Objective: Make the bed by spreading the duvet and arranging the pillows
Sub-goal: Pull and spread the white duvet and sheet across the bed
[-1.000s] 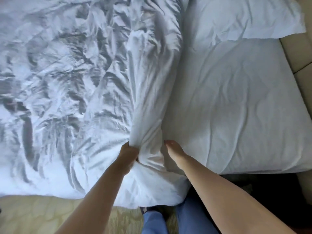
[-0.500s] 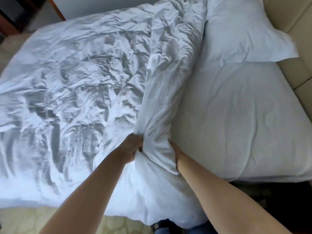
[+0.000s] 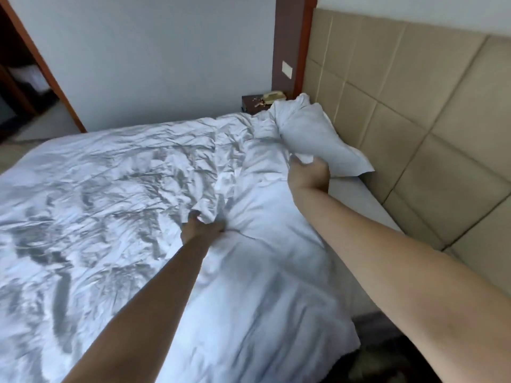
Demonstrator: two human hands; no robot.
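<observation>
Head view, near to far.

Two bare forearms enter from the bottom edge and reach forward over the bed.

Duvet (image 3: 110, 217): white, heavily creased, spread over most of the mattress from the near edge to the far side. Its edge toward the headboard is bunched into a thick ridge running away from the camera.

Left hand (image 3: 203, 226): fingers curled into a fistful of the duvet at the ridge, the cloth puckering around the grip.

Sheet (image 3: 359, 201): a bare strip of mattress cover between the duvet ridge and the headboard, partly hidden by the right forearm.

Right hand (image 3: 309, 172): raised above the bed, fingers and thumb closed on the near lower edge of the pillow; the fingertips are buried in the fabric.

Pillow (image 3: 312, 134): white, lengthwise along the headboard. Its near corner hangs past the hand. Whether its far end rests on the bed cannot be told.

Headboard (image 3: 401, 106): tan padded panels in a grid, along the right side of the bed.

Nightstand (image 3: 250, 103): dark, beyond the far corner of the bed, half hidden by the pillow and duvet. A beige telephone (image 3: 273, 96) sits on it, with small pale bits too blurred to identify.

Wood column (image 3: 287, 42): dark brown, with a pale switch plate (image 3: 287, 69).

Wall (image 3: 152, 51): plain grey-white. Doorway (image 3: 25, 78) with reddish frame at far left.
</observation>
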